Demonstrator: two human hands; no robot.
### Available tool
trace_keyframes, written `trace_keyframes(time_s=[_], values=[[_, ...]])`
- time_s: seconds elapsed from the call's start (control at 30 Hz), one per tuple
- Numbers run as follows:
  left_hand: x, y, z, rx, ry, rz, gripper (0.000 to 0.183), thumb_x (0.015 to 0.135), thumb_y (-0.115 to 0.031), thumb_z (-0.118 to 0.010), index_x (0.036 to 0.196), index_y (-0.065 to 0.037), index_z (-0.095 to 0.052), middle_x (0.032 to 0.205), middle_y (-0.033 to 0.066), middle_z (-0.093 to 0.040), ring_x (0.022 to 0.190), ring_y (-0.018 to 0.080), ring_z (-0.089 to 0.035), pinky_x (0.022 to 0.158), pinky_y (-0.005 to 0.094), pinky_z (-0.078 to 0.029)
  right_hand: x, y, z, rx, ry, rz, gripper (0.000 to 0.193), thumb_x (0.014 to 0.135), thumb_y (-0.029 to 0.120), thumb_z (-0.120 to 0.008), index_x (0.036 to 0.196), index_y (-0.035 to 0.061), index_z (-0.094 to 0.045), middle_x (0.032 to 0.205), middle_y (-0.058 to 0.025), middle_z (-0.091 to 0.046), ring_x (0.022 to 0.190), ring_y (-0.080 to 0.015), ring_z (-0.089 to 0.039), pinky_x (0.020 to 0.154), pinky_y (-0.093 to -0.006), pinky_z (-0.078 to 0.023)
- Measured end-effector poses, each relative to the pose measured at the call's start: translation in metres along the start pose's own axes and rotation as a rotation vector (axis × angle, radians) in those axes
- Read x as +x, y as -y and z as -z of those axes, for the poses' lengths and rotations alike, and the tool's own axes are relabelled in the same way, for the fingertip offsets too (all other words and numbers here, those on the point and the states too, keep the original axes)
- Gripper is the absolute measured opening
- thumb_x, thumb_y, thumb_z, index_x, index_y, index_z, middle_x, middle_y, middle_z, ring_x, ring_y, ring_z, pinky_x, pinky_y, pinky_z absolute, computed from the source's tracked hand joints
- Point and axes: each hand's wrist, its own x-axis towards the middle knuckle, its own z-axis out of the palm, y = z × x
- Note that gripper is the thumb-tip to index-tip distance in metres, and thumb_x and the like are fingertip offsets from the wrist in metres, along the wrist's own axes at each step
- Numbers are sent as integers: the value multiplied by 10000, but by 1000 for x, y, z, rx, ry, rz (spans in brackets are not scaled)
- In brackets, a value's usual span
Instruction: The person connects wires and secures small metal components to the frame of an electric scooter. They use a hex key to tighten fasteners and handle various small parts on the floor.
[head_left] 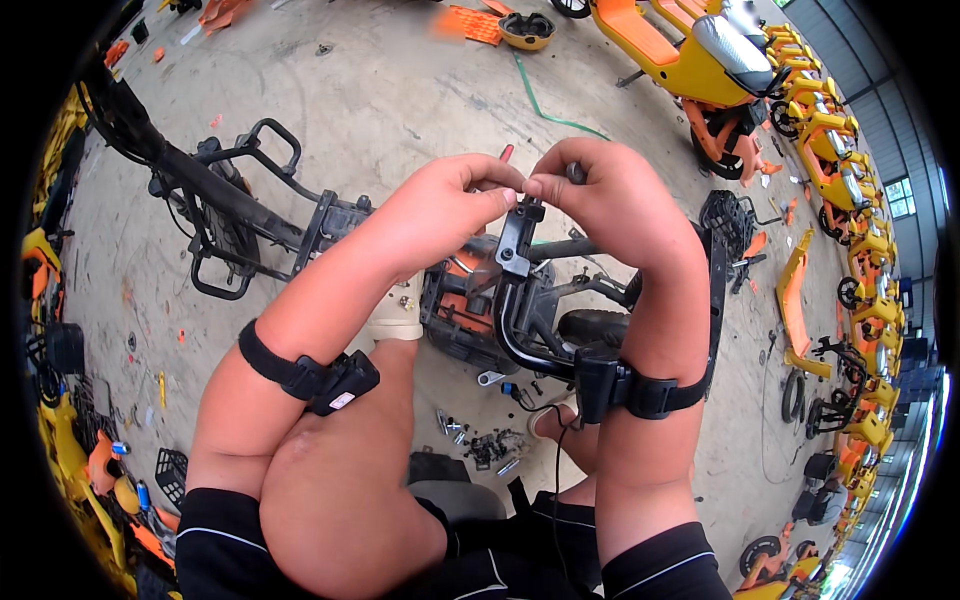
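My left hand (478, 188) and my right hand (600, 185) meet above a black metal bracket (514, 245) on the stripped scooter frame (520, 335). Both are closed, thumb tips nearly touching at the bracket's upper end. Whatever small part lies between the fingertips is too small to name. Behind the left fingers a red piece (507, 153) sticks out. The dark rounded end of an object (576, 173) shows among my right fingers; its kind is hidden. A bent black tube (508, 325) curves down from the bracket toward my right forearm.
Beneath the frame lie loose bolts and sockets (495, 447) and a wrench (490, 379). Yellow scooters (690, 50) line the right side. An orange-yellow body panel (797, 305) rests on the floor. More parts (90, 470) are piled at left.
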Motion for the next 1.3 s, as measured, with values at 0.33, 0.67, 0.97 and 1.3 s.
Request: trace_keyframes(time_s=[0.33,0.67,0.97,1.3], values=[[-1,4,2,55,42,-9,271,961,-151,-654,1196,-17,-676,1053,24,-681,978,105,-589,887,291,-483,-2,2,-2,-52,-7,67,300,860,282,-754,924,-8,-714,732,-163,-659,662,-252,-609,643,-378,-501],[0,6,-1,-15,44,-74,278,924,-125,-701,1179,-16,-687,1028,21,-697,955,94,-612,878,271,-494,1,-2,-8,-74,-23,93,343,851,335,-804,834,21,-667,582,-9,-528,536,-87,-452,478,-307,-367],[5,9,-6,109,-35,-151,229,894,-126,-753,1093,-22,-705,919,-17,-672,813,50,-574,736,238,-489,2,-1,-9,-117,-48,58,411,844,406,-802,834,14,-680,608,-20,-568,568,-104,-495,518,-306,-409],[7,12,-4,225,-38,-248,210,902,-118,-736,1102,-55,-723,837,-43,-576,735,63,-484,656,251,-432,3,-6,-4,22,-96,112,377,902,380,-756,962,10,-722,746,-20,-641,707,-89,-545,630,-284,-462]])
